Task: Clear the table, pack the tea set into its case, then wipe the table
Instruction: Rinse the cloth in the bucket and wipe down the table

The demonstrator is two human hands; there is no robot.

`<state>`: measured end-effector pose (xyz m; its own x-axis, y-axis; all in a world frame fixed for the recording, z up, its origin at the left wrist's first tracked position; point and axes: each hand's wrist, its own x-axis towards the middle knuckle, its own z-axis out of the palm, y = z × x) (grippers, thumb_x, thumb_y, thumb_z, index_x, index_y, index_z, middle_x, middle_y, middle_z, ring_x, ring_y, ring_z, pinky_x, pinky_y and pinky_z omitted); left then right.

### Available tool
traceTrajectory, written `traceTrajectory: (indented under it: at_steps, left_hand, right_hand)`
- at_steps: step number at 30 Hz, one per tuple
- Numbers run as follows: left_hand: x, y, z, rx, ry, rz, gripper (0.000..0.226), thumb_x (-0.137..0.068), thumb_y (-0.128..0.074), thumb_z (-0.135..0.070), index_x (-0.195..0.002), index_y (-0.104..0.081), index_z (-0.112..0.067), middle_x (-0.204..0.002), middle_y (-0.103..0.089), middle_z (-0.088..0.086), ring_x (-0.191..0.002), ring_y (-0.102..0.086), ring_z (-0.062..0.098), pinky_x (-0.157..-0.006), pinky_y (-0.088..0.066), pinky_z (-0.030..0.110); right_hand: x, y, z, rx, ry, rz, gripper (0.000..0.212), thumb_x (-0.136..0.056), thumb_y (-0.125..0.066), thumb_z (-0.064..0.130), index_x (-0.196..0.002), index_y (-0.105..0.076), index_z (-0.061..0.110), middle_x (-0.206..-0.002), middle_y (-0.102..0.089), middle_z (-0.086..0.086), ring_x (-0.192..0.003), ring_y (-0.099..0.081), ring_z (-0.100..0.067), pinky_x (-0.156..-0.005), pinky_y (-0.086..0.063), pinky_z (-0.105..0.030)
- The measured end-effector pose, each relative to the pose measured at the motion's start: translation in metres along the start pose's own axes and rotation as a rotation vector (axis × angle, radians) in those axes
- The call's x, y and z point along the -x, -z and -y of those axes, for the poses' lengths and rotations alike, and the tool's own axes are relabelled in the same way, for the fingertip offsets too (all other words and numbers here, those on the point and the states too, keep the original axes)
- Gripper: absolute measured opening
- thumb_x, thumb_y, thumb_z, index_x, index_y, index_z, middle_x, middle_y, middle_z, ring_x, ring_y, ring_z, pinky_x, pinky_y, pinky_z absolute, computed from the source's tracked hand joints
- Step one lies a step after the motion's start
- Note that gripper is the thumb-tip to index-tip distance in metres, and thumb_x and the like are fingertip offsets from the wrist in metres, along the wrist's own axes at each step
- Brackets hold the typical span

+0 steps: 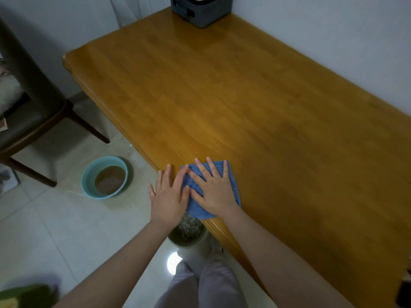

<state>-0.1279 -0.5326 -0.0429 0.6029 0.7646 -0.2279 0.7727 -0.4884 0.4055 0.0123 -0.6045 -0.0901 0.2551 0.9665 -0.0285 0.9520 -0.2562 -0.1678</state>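
Note:
A blue cloth (pixel 232 181) lies flat at the near left edge of the wooden table (pixel 244 96). My right hand (pixel 214 187) presses on it with fingers spread and straight. My left hand (pixel 169 194) lies flat beside it, its fingertips touching the cloth's left edge and the table's rim. A grey case (pixel 200 10) stands at the table's far end against the wall.
On the tiled floor left of the table sits a teal basin (pixel 87 181) holding brown water. A white bin (pixel 189 236) with scraps stands under the table edge by my legs. A dark chair (pixel 33 112) is at the left.

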Motion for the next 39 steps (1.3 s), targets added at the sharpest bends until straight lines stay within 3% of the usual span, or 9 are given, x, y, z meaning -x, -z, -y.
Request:
traceTrajectory:
  at_steps: [6, 8, 13, 17, 23, 27, 39]
  left_hand:
    - [0.026, -0.02, -0.014, 0.066, -0.014, -0.026, 0.053, -0.1, -0.023, -0.05, -0.15, -0.007, -0.047, -0.162, -0.004, 0.003, -0.149, 0.002, 0.024, -0.117, -0.004, 0.056]
    - [0.032, -0.024, -0.019, 0.082, -0.005, -0.037, 0.053, -0.099, -0.023, -0.051, -0.15, -0.007, -0.047, -0.162, -0.004, 0.002, -0.149, 0.003, 0.024, -0.117, -0.005, 0.057]
    - [0.04, -0.025, -0.032, 0.134, 0.07, -0.101, 0.055, -0.096, -0.022, -0.056, -0.15, -0.013, -0.046, -0.162, -0.006, 0.002, -0.149, 0.003, 0.023, -0.116, -0.006, 0.059]
    - [0.049, -0.033, -0.047, 0.127, 0.171, -0.14, 0.056, -0.095, -0.021, -0.056, -0.15, -0.014, -0.046, -0.162, -0.005, 0.003, -0.149, 0.003, 0.024, -0.116, -0.005, 0.059]
    - [0.053, -0.054, -0.082, 0.046, 0.249, -0.19, 0.055, -0.099, -0.031, -0.048, -0.15, -0.011, -0.045, -0.162, -0.004, 0.008, -0.149, 0.002, 0.028, -0.116, -0.004, 0.057]
    - [0.036, -0.055, -0.11, 0.085, 0.303, -0.219, 0.054, -0.1, -0.032, -0.046, -0.15, -0.011, -0.046, -0.162, -0.002, 0.007, -0.149, 0.004, 0.028, -0.116, -0.001, 0.055]
    - [0.011, -0.093, -0.154, 0.006, 0.21, -0.261, 0.052, -0.1, -0.035, -0.045, -0.149, -0.018, -0.045, -0.162, -0.008, 0.002, -0.149, -0.001, 0.026, -0.117, 0.003, 0.051]
  right_hand:
    - [0.035, -0.001, 0.002, -0.025, -0.037, 0.0, 0.065, -0.096, -0.003, 0.062, -0.149, -0.031, 0.036, -0.16, -0.025, 0.0, -0.148, -0.019, -0.032, -0.112, -0.009, -0.069]
    - [0.042, 0.002, -0.001, -0.036, -0.036, -0.011, 0.062, -0.097, -0.006, 0.06, -0.15, -0.029, 0.036, -0.16, -0.025, 0.0, -0.148, -0.018, -0.032, -0.112, -0.009, -0.069]
    - [0.055, 0.004, -0.014, -0.054, 0.12, -0.043, 0.056, -0.094, -0.036, 0.057, -0.146, -0.039, 0.036, -0.157, -0.033, 0.003, -0.147, -0.021, -0.027, -0.112, -0.007, -0.07]
    - [0.057, 0.002, -0.031, -0.076, 0.161, -0.004, 0.062, -0.092, -0.034, 0.063, -0.149, -0.031, 0.039, -0.16, -0.025, 0.007, -0.149, -0.016, -0.024, -0.113, 0.001, -0.068]
    - [0.053, 0.003, -0.06, -0.058, 0.237, -0.01, 0.063, -0.092, -0.027, 0.065, -0.15, -0.031, 0.04, -0.16, -0.024, 0.006, -0.149, -0.017, -0.027, -0.112, -0.002, -0.069]
    - [0.052, 0.008, -0.093, -0.042, 0.188, -0.004, 0.062, -0.093, -0.029, 0.064, -0.15, -0.029, 0.04, -0.16, -0.024, 0.008, -0.149, -0.016, -0.025, -0.113, -0.002, -0.068]
    - [0.021, 0.027, -0.228, 0.032, 0.047, 0.005, 0.063, -0.094, -0.021, 0.066, -0.152, -0.017, 0.044, -0.162, -0.014, 0.012, -0.15, -0.007, -0.02, -0.115, 0.005, -0.063]
